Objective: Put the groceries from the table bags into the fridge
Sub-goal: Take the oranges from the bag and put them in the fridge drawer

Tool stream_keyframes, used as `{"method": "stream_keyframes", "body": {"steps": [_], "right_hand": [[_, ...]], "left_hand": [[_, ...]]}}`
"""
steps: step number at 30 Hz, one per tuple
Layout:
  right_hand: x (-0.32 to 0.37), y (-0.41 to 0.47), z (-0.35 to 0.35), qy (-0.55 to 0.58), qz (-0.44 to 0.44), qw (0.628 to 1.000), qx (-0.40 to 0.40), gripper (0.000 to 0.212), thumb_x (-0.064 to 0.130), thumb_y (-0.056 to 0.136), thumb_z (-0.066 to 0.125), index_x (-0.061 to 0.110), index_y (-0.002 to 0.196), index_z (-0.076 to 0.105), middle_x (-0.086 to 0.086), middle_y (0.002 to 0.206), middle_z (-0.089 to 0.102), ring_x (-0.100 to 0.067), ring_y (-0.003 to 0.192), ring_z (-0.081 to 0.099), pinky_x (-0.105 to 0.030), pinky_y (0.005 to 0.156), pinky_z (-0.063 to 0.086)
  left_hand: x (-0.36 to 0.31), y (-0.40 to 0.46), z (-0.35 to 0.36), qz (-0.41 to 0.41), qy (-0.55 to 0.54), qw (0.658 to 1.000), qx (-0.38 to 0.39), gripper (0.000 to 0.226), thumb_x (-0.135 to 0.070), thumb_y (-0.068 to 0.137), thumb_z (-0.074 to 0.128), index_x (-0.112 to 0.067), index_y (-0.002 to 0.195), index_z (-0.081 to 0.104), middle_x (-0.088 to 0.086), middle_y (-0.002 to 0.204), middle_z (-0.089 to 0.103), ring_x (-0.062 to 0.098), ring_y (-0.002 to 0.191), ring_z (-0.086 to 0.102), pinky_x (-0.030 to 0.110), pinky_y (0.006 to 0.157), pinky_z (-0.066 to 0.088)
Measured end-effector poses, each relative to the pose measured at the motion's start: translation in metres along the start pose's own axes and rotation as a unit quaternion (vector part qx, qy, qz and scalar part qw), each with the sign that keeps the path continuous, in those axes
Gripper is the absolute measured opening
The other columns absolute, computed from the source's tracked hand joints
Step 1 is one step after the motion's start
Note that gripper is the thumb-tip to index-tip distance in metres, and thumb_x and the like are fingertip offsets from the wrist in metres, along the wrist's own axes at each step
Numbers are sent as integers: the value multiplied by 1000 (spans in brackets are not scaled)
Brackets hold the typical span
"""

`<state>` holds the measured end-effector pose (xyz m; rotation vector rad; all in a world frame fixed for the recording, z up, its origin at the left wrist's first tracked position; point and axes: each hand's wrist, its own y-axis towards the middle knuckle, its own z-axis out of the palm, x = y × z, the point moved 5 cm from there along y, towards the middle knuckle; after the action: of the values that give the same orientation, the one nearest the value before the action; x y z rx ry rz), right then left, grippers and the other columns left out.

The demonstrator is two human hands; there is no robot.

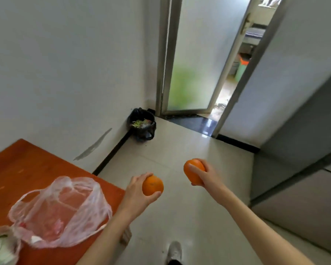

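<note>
Head view: left hand (pixel 136 190) grips an orange (pixel 152 186), fingers curled round it, just past the table (pixel 27 169) edge. Right hand (pixel 205 175) grips a second orange (pixel 193 172) over the floor, near the grey fridge (pixel 304 150). Clear plastic bag (pixel 59 211) slumped on the table; another bag (pixel 2 247) at its left.

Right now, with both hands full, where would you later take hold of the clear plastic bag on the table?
By its loop handles, coming from above. The clear plastic bag lies slumped and open on the orange table; its thin film offers no firm body, while the handles sit exposed on top.
</note>
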<state>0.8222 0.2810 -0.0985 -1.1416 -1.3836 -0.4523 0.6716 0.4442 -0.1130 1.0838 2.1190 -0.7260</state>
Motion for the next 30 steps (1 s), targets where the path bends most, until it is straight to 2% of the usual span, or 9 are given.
{"method": "stream_keyframes", "body": {"steps": [3, 7, 12, 16, 19, 23, 28, 30], "right_hand": [[-22, -42, -59, -9, 5, 999, -48, 29, 25, 87, 63, 23, 112, 49, -6, 111, 50, -15, 85, 55, -25, 61, 53], [-47, -96, -136, -19, 10, 994, -107, 35, 27, 87, 63, 22, 117, 47, -6, 115, 49, -22, 99, 54, -30, 69, 53], [-83, -166, -235, -7, 8, 983, -185, 35, 27, 84, 66, 24, 115, 49, -3, 110, 51, -17, 94, 53, -32, 73, 52], [-115, -221, -325, -26, 13, 967, -251, 38, 29, 82, 69, 23, 114, 51, -3, 112, 54, -18, 96, 54, -38, 79, 53], [-125, -260, -389, -61, 8, 955, -289, 47, 34, 80, 69, 23, 121, 49, 0, 115, 52, -17, 101, 52, -30, 82, 48], [-130, -305, -464, -64, -3, 941, -332, 48, 34, 80, 69, 24, 122, 49, 4, 111, 50, -16, 101, 52, -28, 82, 46], [-139, -326, -544, -39, -2, 926, -374, 51, 35, 79, 70, 25, 124, 47, 2, 118, 51, -16, 102, 53, -38, 90, 50], [-137, -323, -575, -37, -1, 919, -393, 58, 35, 80, 70, 23, 130, 44, 2, 120, 48, -16, 104, 51, -36, 91, 48]], "left_hand": [[-38, -15, 41, 49, 23, 997, 57, 61, -39, 76, 72, -30, 129, 44, 1, 122, 45, 12, 99, 46, 22, 87, 39], [-97, -37, 90, 114, 29, 989, 89, 61, -35, 74, 74, -29, 128, 46, -3, 114, 43, 10, 96, 43, 19, 85, 36], [-175, -74, 170, 178, 19, 974, 138, 61, -32, 73, 75, -29, 128, 48, -4, 114, 43, 11, 97, 46, 17, 83, 37], [-239, -113, 252, 219, 39, 957, 186, 62, -35, 76, 73, -30, 130, 44, -1, 122, 42, 12, 97, 46, 18, 81, 40], [-293, -141, 312, 267, 68, 934, 225, 62, -38, 77, 72, -31, 130, 42, 0, 125, 41, 12, 97, 43, 21, 83, 41], [-363, -167, 368, 317, 72, 915, 237, 63, -40, 76, 71, -30, 131, 42, 1, 124, 41, 12, 96, 44, 22, 82, 41], [-433, -175, 417, 359, 58, 900, 239, 62, -37, 76, 72, -28, 130, 43, -1, 118, 40, 11, 96, 42, 19, 82, 35], [-459, -169, 438, 372, 55, 894, 242, 61, -38, 76, 72, -28, 130, 44, -2, 116, 40, 12, 97, 43, 20, 83, 35]]}}
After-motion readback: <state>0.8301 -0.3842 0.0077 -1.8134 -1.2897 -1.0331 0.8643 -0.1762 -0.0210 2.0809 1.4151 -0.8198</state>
